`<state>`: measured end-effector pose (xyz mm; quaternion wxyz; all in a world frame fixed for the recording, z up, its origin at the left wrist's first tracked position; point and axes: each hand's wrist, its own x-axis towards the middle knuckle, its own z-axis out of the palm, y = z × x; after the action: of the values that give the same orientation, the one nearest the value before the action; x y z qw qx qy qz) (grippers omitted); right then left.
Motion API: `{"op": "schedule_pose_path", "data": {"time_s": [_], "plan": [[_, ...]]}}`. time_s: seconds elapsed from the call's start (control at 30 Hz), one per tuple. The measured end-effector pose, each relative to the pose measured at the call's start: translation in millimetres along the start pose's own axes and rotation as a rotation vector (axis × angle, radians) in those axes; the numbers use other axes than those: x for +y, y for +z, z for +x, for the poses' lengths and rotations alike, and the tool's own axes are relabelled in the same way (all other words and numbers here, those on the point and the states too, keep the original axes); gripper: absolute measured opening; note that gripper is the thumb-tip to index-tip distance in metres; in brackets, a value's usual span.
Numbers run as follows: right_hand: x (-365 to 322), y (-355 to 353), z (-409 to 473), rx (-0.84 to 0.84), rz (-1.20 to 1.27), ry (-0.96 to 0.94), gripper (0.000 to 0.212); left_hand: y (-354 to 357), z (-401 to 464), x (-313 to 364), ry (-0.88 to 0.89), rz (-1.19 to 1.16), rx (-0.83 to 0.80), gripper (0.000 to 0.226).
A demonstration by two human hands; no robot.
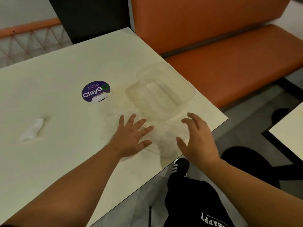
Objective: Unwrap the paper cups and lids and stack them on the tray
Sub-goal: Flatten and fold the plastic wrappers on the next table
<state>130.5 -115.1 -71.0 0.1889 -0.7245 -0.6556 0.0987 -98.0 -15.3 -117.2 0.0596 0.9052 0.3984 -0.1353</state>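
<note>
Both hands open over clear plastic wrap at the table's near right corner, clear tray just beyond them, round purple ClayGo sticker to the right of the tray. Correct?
Not quite. The head view shows the ClayGo sticker to the left of the clear tray, not the right. The rest holds: left hand and right hand are open over the plastic wrap at the table's near right corner.

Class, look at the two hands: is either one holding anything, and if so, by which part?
Nothing is held. The left hand lies spread on the clear wrap; the right hand is open beside it.
</note>
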Motion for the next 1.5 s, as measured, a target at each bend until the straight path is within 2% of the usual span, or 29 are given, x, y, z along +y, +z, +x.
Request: {"op": "schedule_pose_path", "data": {"time_s": [0.03,0.07,0.1,0.2,0.27,0.53,0.73,0.9,1.0,1.17,1.5], "plan": [[-0.6,3.5,-0.2,-0.018,-0.058,-0.212,0.060,1.5,1.8,-0.1,0.013,0.006,-0.008,0.093],[-1.0,8.6,-0.3,-0.125,-0.125,-0.360,0.064,2.6,3.8,-0.3,0.025,0.008,-0.006,0.092],[-1.8,13.4,0.7,-0.272,-0.187,-0.411,0.068,4.0,5.6,-0.4,0.033,0.006,0.003,0.090],[2.3,25.8,9.4,-0.641,-0.274,-0.236,0.073,4.2,10.9,-1.8,0.024,-0.046,0.022,0.090],[5.2,29.3,14.4,-0.709,-0.328,-0.190,0.073,5.7,13.3,-2.0,0.004,-0.098,0.035,0.092],[14.8,30.4,28.0,-0.693,-0.433,-0.156,0.082,23.1,18.1,-7.5,-0.063,-0.073,0.071,0.075],[28.3,28.7,15.9,-0.741,-0.425,-0.158,0.082,30.7,17.0,-21.1,-0.151,-0.072,0.094,0.078],[31.2,20.3,19.9,-0.816,-0.331,-0.147,0.088,22.7,19.1,-19.6,-0.169,-0.057,-0.006,0.088],[33.2,4.5,25.0,-0.750,-0.214,-0.160,0.080,11.7,20.1,-18.1,-0.165,-0.032,-0.039,0.102],[34.1,-17.9,21.1,-0.627,-0.104,-0.143,0.069,-6.8,16.2,-12.1,-0.160,-0.013,-0.022,0.110],[23.4,-67.0,5.5,-0.504,-0.103,-0.093,0.069,-51.0,2.0,2.3,-0.161,-0.020,0.027,0.122]]}}
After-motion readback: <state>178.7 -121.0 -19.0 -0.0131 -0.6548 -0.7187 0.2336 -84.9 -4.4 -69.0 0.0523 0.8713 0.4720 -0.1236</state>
